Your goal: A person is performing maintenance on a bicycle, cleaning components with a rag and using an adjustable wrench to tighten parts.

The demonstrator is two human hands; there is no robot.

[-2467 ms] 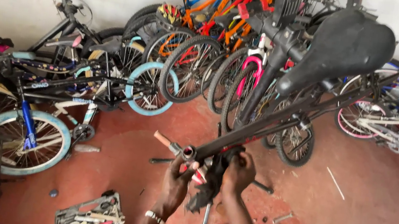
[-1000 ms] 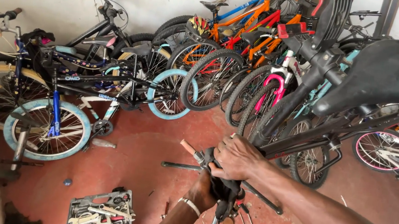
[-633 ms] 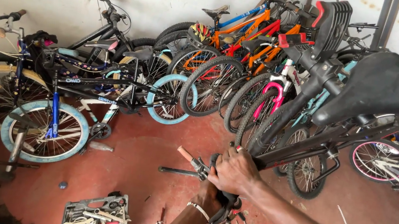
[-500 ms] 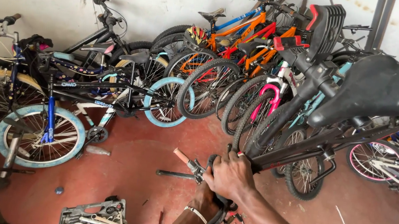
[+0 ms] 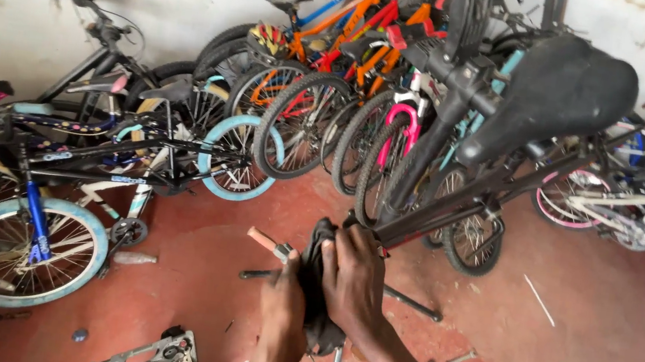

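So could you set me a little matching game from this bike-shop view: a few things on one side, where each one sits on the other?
Things:
1. black saddle
2. tool tray
3. light blue tyre
4. dark cloth

Places:
A. on the red floor at the bottom left
B. between the left hand and right hand
C. top right, above the hands
D. centre left, among the bikes parked by the wall

Pairs: 1-C, 2-A, 3-D, 4-B
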